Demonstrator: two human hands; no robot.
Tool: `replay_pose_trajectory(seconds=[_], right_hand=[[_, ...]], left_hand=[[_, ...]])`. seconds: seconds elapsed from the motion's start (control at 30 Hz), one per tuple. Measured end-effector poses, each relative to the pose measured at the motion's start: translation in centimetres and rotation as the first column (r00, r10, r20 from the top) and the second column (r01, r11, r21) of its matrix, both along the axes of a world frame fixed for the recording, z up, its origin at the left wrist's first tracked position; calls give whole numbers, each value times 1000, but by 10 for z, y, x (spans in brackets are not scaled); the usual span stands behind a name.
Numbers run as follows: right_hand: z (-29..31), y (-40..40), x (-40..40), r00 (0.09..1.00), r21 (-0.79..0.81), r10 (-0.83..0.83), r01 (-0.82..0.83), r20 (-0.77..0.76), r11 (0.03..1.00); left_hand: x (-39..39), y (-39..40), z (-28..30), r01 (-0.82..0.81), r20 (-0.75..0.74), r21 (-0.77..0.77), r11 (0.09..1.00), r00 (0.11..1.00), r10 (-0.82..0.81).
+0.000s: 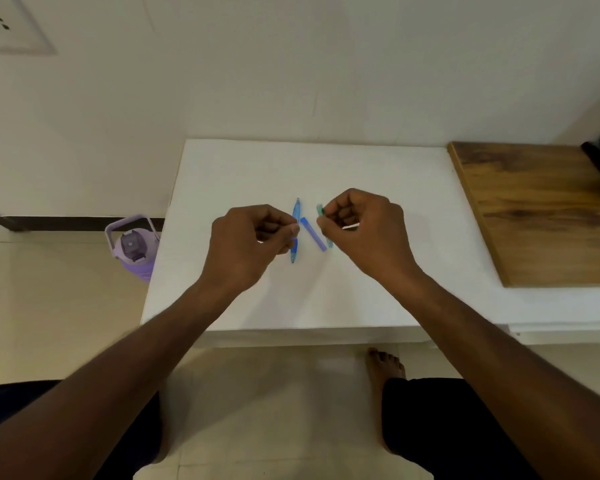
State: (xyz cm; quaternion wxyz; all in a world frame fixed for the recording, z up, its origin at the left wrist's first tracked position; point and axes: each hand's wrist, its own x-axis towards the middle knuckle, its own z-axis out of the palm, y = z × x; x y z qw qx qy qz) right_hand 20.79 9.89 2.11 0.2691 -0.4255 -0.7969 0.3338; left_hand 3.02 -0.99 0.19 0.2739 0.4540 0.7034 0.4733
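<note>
Pen work, both hands over the white worktop. The right hand has its fingers curled tight, thumb and forefinger pinching the upper end of a green pen barrel, which hangs down and slightly right toward the worktop. A thin pale stick, prob. the refill, pokes out sideways from the same fist. The left hand is also curled, thumb and forefinger tips closed at the mid-body of the blue pen. That pen lies lengthwise, pointing away from the person, about centre of the worktop. Whether the left fingers truly grip it or only touch it is hard to tell, as the thumb hides the contact. A loose blue barrel piece lies slantwise between the blue pen and the green barrel, just beside both.

Step in hand looks like putting the green pen back together, or taking it apart.

To do it well:
- keep the green barrel steady and near upright w/ the pinch high, so the open end is in sight;
- shift the refill from the palm to the fingertips before feeding it in, no forcing, since it's thin and would bend;
- keep the left hand's pinch light on the blue pen so it doesn't roll into the loose blue piece;
- work low over the worktop, so a dropped part doesn't go to the floor.

Off to the sides are a purple water bottle on the floor at left and a wooden board at right.
</note>
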Motion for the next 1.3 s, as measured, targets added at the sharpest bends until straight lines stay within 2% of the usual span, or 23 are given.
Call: replay_pose_trajectory(seconds=[0.17,0.27,0.53,0.83,0.97,1.13,1.3], right_hand=[[-2,0,2,999,71,40,-42,29,997],[-5,-2,0,991,96,108,-116,84,989],[-2,0,-4,989,118,119,-129,87,985],[-3,-6,-2,965,144,179,-208,190,968],[-3,-9,-2,960,156,188,-222,207,962],[-4,-7,-2,957,178,181,-224,227,958],[-6,-8,-1,918,216,237,-314,319,924]], left_hand=[[1,10,-1,-19,55,36,999,998,17],[2,13,-5,-25,70,-6,1000,997,26],[3,14,-7,-54,186,-54,997,981,63],[6,10,-7,-23,76,-70,997,997,28],[3,9,-8,-24,117,-80,996,993,33],[-3,10,-7,20,98,-128,992,995,-7],[-7,9,-4,99,-27,-159,982,994,-104]])
